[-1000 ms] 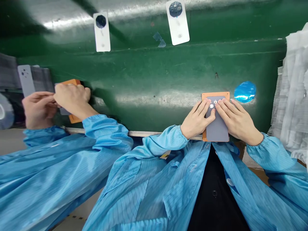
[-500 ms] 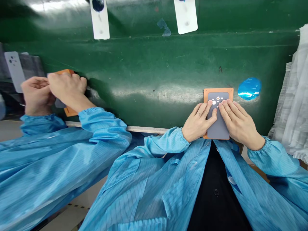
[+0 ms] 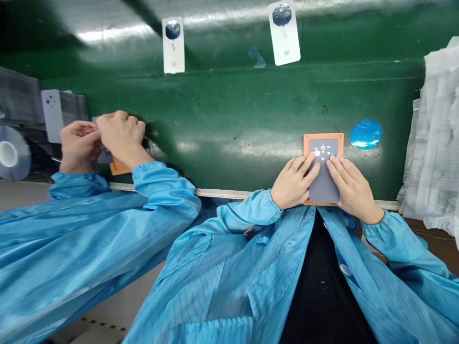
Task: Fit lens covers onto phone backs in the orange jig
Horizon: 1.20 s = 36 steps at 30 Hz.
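A grey phone back cover (image 3: 323, 181) with several small holes near its top lies in an orange fixture (image 3: 340, 138) at the bench's front edge. From the left, my left hand (image 3: 292, 184) rests on the cover's edge, its fingers stretched out and its thumb on the surface. My right hand (image 3: 353, 191) lies over the right edge, fingers extended, with the fingertips touching the cover below the holes. Neither hand is wrapped round anything. A round piece of shiny blue film (image 3: 366, 134) lies right of the fixture.
Two white phone-shaped plates (image 3: 174, 57) (image 3: 287, 45) lie at the back of the green bench (image 3: 215, 110). White cloth-like sheets (image 3: 435, 138) stand at the right. On the left, a co-worker's hands (image 3: 122, 136) work over another orange fixture (image 3: 120, 167), near a tape roll (image 3: 14, 154).
My right hand has slid slightly down and left on the cover, and my left fingers have drawn back a little, showing more of the holes. The whole view has shifted.
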{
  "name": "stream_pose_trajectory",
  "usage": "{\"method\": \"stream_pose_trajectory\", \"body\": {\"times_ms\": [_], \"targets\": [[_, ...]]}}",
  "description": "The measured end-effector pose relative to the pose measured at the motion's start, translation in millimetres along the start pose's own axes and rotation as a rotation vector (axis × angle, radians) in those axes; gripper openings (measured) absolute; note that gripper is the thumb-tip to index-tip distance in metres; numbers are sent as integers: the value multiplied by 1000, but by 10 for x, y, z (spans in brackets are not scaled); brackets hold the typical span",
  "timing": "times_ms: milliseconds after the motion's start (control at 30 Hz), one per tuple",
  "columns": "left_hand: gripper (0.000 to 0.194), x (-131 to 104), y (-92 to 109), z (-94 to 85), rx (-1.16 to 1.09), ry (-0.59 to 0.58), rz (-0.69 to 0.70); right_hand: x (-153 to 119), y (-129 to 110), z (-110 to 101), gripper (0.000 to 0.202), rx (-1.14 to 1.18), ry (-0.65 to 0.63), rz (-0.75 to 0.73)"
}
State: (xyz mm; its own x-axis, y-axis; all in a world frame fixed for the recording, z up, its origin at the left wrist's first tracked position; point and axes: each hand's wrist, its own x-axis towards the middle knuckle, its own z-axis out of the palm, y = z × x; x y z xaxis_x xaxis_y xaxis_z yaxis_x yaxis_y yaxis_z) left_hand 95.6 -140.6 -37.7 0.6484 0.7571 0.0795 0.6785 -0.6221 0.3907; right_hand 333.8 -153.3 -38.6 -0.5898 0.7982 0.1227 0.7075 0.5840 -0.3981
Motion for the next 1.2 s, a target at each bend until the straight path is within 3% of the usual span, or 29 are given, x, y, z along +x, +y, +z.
{"method": "stream_pose_trajectory", "body": {"times_ms": [167, 300, 367, 500, 667, 867, 1033, 1200], "targets": [[65, -101, -108, -31, -308, 180, 6, -23, -87, -95, 58, 288, 155, -18], [77, 43, -83, -46, -676, 498, -180, 34, -200, -211, 31, 885, 492, 207], [60, 149, -2, -57, -891, 580, -206, 69, -187, -219, 21, 1251, 592, 321], [18, 313, 228, -160, -1049, 709, -143, 94, -45, -118, 12, 1772, 572, 549], [10, 449, 459, -348, -933, 821, 60, 76, 43, 18, 19, 2132, 573, 714], [7, 559, 618, -361, -797, 892, 177, 72, 5, 3, 21, 2349, 661, 787], [7, 593, 632, -317, -638, 951, 212, 69, -6, -11, 23, 2358, 684, 813], [7, 475, 447, -361, -528, 838, 211, 92, 15, 41, 23, 2158, 593, 778]]}}
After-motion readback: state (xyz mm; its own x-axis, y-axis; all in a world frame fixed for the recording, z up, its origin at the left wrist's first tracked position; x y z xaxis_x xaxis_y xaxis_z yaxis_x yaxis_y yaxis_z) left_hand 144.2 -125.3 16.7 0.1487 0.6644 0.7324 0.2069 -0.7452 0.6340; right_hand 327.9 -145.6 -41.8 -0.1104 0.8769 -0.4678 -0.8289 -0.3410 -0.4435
